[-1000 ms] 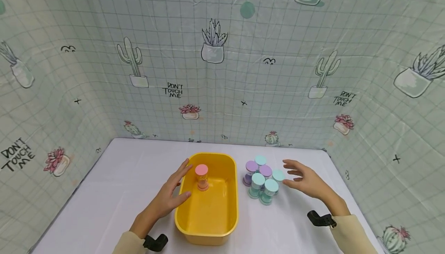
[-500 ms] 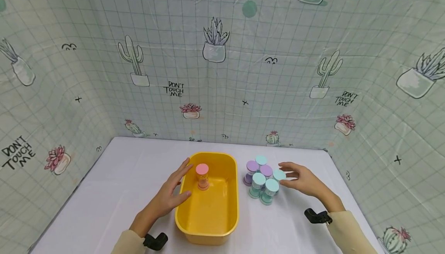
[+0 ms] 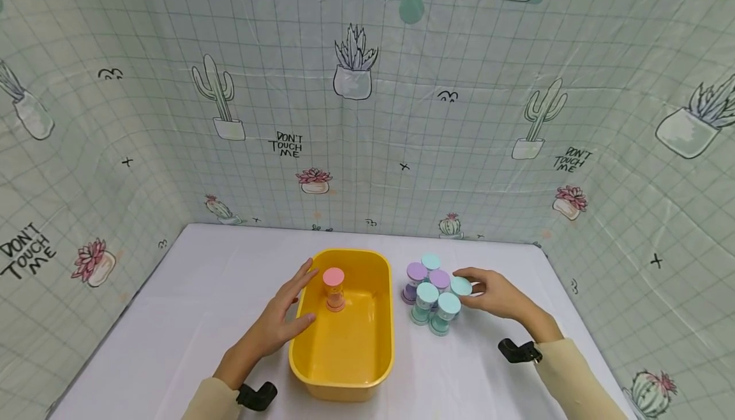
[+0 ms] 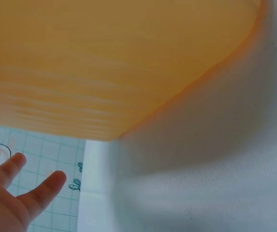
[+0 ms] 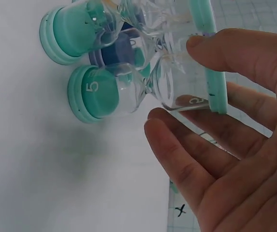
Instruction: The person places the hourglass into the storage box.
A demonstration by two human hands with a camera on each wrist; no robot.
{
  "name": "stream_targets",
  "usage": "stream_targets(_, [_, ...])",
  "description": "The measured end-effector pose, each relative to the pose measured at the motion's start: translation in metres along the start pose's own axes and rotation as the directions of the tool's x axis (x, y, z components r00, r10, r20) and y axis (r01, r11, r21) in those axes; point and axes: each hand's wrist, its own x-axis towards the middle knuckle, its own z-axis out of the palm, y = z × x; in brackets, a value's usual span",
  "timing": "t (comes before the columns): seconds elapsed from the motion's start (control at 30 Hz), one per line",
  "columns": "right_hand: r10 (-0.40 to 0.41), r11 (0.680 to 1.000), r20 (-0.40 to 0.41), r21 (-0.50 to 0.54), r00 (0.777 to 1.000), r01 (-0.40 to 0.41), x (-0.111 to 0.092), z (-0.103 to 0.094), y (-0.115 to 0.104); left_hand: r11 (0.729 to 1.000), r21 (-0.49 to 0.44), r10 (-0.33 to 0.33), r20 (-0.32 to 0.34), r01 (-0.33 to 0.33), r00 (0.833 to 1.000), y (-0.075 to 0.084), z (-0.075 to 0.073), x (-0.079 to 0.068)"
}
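Observation:
My right hand (image 3: 496,293) is at the rightmost turquoise hourglass (image 3: 461,286), thumb on one side of its upper end and fingers on the other. In the right wrist view this hourglass (image 5: 99,94) stands upright with a white 5 on its base, and the thumb (image 5: 240,50) overlaps its cap and upper bulb. My left hand (image 3: 270,327) lies along the left side of a yellow tub (image 3: 341,393), fingers spread at the rim. Inside the tub, toward its back left, stands a pink hourglass (image 3: 334,289).
Close against the held hourglass stand several others: two purple-capped ones, such as the purple hourglass (image 3: 416,273), and more turquoise ones, such as the front turquoise hourglass (image 3: 446,308). A white cloth (image 3: 155,330) covers the table. Behind rises a cactus-print curtain (image 3: 367,126).
My right hand has moved left, from beside the group to around the rightmost turquoise hourglass. The left hand, the tub and the hourglasses have kept their places.

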Motion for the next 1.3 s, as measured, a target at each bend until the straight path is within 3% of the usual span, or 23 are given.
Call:
stream_targets(0.27, [-0.004, 0.999, 0.054, -0.038, 0.999, 0.007, 0.004, -0.001, -0.01, 1.0, -0.023, 0.008, 0.01, -0.008, 1.0, 0.0, 0.0, 0.0])
stream_targets(0.5, [0.043, 0.997, 0.078, -0.072, 0.996, -0.037, 0.008, -0.012, -0.015, 1.0, -0.024, 0.015, 0.014, -0.014, 1.0, 0.002, -0.002, 0.004])
stream_targets(0.87, [0.048, 0.995, 0.026, -0.093, 0.998, -0.046, 0.011, -0.037, -0.03, 1.0, -0.023, -0.018, 0.025, 0.018, 1.0, 0.001, 0.001, 0.0])
stream_targets(1.3, [0.042, 0.996, -0.033, -0.077, 0.999, -0.044, 0.02, -0.062, -0.07, 0.998, -0.052, -0.04, 0.063, 0.044, 0.997, 0.003, 0.001, 0.002])
